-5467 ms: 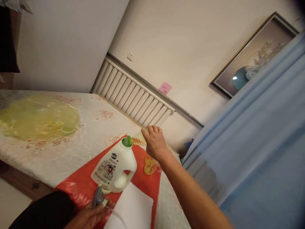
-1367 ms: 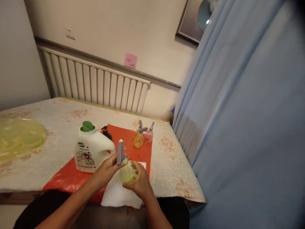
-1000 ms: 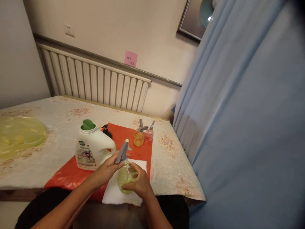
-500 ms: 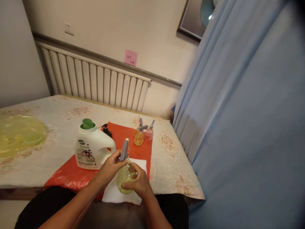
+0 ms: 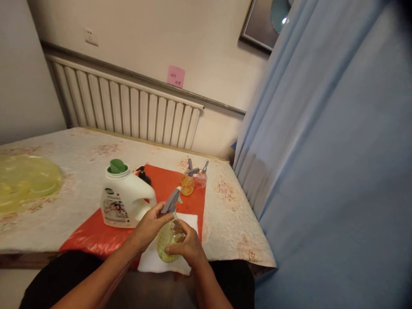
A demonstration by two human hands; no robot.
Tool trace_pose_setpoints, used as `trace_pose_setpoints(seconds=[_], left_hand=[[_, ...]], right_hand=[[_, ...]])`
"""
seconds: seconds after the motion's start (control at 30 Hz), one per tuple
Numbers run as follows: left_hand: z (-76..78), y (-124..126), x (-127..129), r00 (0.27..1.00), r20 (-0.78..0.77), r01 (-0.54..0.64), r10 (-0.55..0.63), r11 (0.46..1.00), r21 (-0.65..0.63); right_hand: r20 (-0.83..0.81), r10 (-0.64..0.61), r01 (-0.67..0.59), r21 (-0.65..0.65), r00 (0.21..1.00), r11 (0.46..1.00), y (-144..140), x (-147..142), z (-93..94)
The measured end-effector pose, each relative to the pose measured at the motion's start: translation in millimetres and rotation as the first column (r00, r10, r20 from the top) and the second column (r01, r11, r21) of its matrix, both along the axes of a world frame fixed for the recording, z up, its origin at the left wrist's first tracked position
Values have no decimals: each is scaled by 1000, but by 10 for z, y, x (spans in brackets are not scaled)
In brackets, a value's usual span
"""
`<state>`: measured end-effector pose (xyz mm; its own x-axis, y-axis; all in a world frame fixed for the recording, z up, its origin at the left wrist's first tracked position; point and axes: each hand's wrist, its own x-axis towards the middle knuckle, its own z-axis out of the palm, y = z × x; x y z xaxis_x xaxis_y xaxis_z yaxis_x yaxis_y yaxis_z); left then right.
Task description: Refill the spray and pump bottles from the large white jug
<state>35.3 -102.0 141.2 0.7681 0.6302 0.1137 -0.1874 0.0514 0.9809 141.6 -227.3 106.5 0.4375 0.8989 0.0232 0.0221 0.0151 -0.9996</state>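
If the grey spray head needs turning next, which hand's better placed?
Probably the left hand: its fingers are at the grey spray head, atop the yellowish bottle. The right hand grips the bottle's body, so it seems better placed to steady it.

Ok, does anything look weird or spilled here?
Only the white plastic jug: it stands uncapped, its green plastic spout bare, so it might spill if knocked. I see no clear spill; the rounded yellow-green spray bottle looks undamaged.
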Motion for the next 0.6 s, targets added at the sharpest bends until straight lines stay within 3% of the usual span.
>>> trace_pose_setpoints(seconds=[0.23, 0.6], left_hand=[[21, -4, -17, 998, 33, 50, -49, 999, -17], [38, 31, -29, 1000, 19, -14, 13, 998, 61]], right_hand=[[-61, 31, -28, 54, 998, 998, -3, -14, -1], [-36, 23, -21, 51, 999, 998, 10, 4, -38]])
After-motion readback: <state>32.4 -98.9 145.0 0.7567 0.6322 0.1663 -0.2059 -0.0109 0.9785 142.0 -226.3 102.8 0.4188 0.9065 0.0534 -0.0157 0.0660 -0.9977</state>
